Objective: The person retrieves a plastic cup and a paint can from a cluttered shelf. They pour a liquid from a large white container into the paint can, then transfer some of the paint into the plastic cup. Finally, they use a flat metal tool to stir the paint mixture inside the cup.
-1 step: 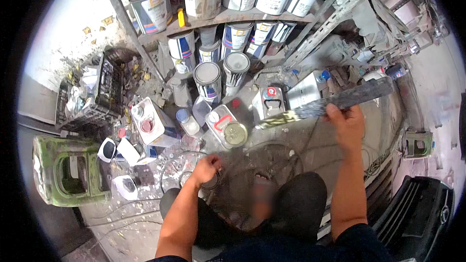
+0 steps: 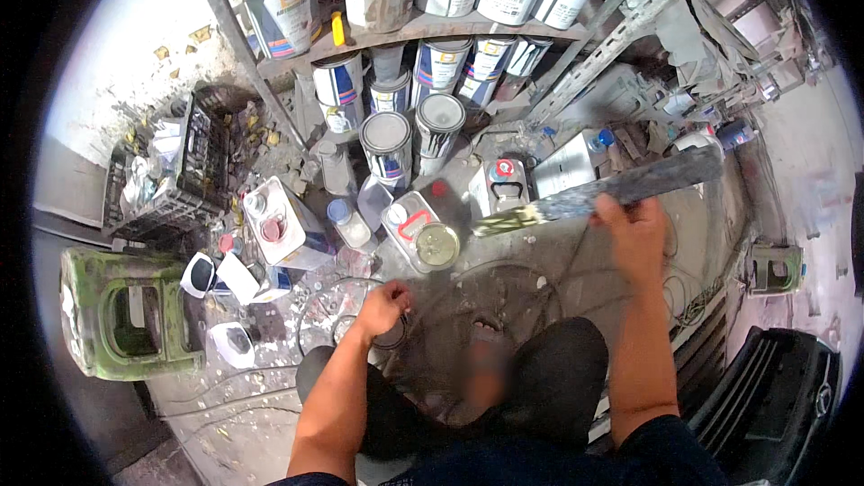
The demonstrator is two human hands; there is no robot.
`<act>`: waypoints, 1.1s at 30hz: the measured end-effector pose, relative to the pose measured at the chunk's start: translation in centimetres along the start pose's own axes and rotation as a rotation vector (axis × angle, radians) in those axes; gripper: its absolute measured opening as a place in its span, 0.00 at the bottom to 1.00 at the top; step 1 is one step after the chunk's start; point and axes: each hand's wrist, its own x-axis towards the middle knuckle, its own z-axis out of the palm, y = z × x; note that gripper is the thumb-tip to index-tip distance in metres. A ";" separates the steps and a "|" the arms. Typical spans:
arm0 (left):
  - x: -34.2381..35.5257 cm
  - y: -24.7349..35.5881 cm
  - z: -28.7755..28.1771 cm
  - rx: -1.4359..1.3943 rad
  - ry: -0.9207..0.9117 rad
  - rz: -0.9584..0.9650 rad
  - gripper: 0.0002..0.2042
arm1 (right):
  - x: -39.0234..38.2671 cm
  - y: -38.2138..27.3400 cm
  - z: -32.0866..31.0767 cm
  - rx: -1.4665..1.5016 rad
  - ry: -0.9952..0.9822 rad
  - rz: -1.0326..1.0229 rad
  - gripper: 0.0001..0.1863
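Note:
My right hand (image 2: 637, 232) grips a long flat paint-stirring stick (image 2: 621, 187) between thumb and fingers. The stick is mottled grey, with wet-looking yellow-green at its left end, and is held slantwise above the floor. My left hand (image 2: 382, 308) is closed, fingers curled, between my knees and the cans. Beside it a dark round rim (image 2: 392, 333) shows in part; whether the hand grips it I cannot tell. Ahead is a round tin (image 2: 437, 247) with a yellow-green top, overlapping a rectangular metal can (image 2: 402, 218) with a red handle.
Paint cans (image 2: 385, 139) stand stacked ahead, below a loaded shelf (image 2: 378, 40). Rectangular solvent cans (image 2: 500, 187) and plastic bottles (image 2: 351, 223) surround the work area. A green stool (image 2: 85, 315) lies left, near a black crate (image 2: 184, 157). A black car grille (image 2: 774, 396) lies right; hoses cross the floor.
My right hand has shifted slightly left with the stirring stick, whose right end sits a touch lower. The left hand has risen very slightly.

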 end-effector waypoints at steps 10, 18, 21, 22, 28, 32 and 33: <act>4.5 -0.3 2.6 -0.550 0.134 -0.048 0.12 | -3.2 4.0 8.6 -0.230 -0.182 -0.290 0.08; 4.9 -0.4 2.7 -0.519 0.143 -0.066 0.13 | -4.6 6.2 10.9 -0.223 -0.190 -0.293 0.09; 5.1 -0.5 2.5 -0.492 0.110 -0.074 0.13 | -4.7 6.2 11.1 -0.202 -0.202 -0.274 0.09; 5.2 -0.7 2.5 -0.488 0.106 -0.068 0.13 | -4.7 6.1 11.2 -0.196 -0.204 -0.273 0.09; 5.7 -1.2 2.8 -0.497 0.100 -0.040 0.12 | -3.8 5.7 11.1 -0.244 -0.200 -0.430 0.08; 5.7 -0.9 2.8 -0.503 0.090 -0.052 0.11 | -3.9 6.4 11.4 -0.253 -0.215 -0.318 0.09; 5.6 -0.6 2.8 -0.502 0.085 -0.056 0.11 | -4.1 6.8 11.6 -0.240 -0.205 -0.266 0.09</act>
